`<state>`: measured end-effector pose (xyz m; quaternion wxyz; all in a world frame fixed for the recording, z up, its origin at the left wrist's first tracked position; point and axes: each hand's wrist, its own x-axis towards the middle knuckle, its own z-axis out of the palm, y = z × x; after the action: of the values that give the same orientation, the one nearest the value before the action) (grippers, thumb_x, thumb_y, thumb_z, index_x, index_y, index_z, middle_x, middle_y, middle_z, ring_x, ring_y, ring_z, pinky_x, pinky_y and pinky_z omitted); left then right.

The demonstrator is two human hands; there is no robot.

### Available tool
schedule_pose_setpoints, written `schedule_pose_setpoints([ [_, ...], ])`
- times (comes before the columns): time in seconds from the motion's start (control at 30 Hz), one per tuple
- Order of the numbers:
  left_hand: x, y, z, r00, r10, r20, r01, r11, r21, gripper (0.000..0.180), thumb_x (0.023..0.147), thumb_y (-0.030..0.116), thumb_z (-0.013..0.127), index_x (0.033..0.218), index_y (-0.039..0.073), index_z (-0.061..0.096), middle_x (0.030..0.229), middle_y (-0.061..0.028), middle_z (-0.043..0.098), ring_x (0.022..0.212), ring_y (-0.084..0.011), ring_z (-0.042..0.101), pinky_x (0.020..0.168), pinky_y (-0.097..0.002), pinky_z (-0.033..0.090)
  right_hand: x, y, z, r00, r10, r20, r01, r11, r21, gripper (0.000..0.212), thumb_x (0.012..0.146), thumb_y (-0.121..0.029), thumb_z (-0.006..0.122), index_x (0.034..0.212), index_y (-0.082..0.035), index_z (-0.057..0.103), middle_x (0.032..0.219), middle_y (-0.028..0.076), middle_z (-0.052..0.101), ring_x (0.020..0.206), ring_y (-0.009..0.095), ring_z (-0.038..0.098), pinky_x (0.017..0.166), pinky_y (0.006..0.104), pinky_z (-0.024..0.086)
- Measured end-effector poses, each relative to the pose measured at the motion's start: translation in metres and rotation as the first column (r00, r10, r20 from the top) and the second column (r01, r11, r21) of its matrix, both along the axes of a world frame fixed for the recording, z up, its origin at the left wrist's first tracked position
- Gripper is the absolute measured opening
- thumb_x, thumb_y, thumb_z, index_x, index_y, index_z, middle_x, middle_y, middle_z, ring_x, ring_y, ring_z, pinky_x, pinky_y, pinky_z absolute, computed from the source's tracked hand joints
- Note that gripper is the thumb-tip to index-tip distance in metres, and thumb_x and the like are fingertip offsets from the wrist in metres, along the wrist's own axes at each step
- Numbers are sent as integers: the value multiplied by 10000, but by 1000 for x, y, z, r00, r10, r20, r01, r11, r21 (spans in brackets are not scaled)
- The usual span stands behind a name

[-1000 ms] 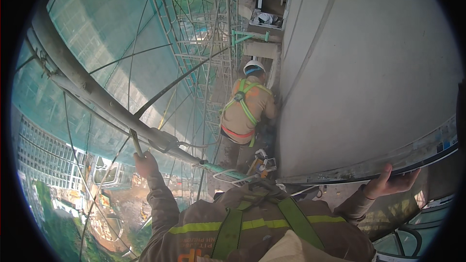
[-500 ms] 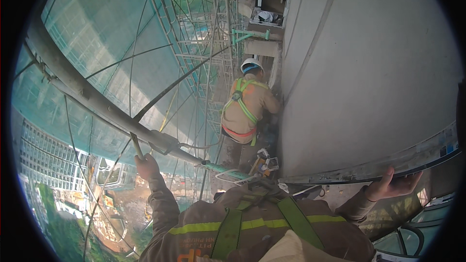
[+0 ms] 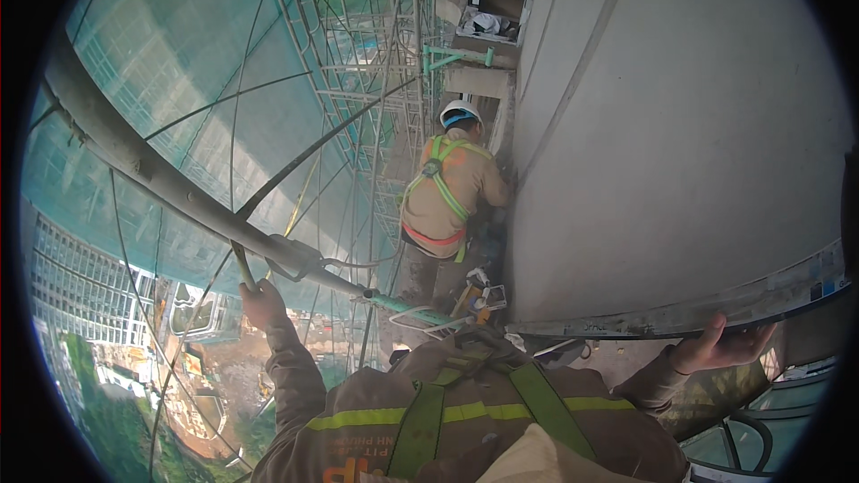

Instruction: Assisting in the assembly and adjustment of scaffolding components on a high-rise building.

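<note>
My left hand (image 3: 266, 305) is closed around a short, narrow yellowish bar (image 3: 242, 264) that reaches up to a thick grey scaffold pipe (image 3: 170, 173). I cannot make out how the bar joins the pipe. On the other side, my right hand (image 3: 711, 349) touches the dark lower edge of a long grey-white strip (image 3: 617, 326) bordering the grey wall (image 3: 680, 125). Its thumb stands up against the strip while the fingers stretch out along the edge, partly hidden beneath it.
A co-worker (image 3: 450, 183) in white helmet and green harness crouches ahead beside the wall. Behind them lie yellow-and-white gear (image 3: 483, 295) and a green pipe (image 3: 412, 311) with rope loops. Green netting (image 3: 206, 80) and thin braces line the left, with a deep drop below.
The whole view has shifted slightly, so the co-worker and scaffold pipe appear a little further left. Both my hands keep their places on the bar and the strip.
</note>
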<state>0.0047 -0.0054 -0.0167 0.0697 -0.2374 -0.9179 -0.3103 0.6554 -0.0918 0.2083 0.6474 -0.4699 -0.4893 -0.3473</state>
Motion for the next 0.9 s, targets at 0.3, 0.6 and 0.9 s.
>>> schedule_pose_setpoints([
  [0.3, -4, 2, -6, 1000, -2, -12, 2, 1000, 1, 336, 823, 330, 536, 1040, 82, 602, 885, -233, 690, 827, -492, 644, 693, -589, 488, 1, -1, 0, 1000, 4, -14, -4, 1000, -18, 839, 873, -346, 764, 1462, 11, 285, 1480, 240, 337, 1353, 343, 394, 1122, 521, 400],
  [0.6, 0, 2, 2, 1000, 10, 4, -10, 1000, 16, 320, 832, 344, 534, 996, 72, 576, 868, -232, 684, 816, -492, 636, 685, -583, 478, 1, -3, 1, 1000, 10, 1, -10, 1000, -21, 847, 872, -362, 760, 1473, -1, 284, 1461, 227, 352, 1322, 332, 414, 1090, 505, 431],
  [0.9, -9, -1, -9, 1000, -24, -1, 24, 999, 33, 316, 815, 332, 544, 981, 65, 577, 851, -238, 675, 814, -496, 632, 684, -583, 473, 6, -4, -1, 1000, -25, 3, 25, 1000, -8, 854, 846, -338, 781, 1472, -12, 301, 1445, 228, 369, 1320, 340, 422, 1076, 509, 455],
])
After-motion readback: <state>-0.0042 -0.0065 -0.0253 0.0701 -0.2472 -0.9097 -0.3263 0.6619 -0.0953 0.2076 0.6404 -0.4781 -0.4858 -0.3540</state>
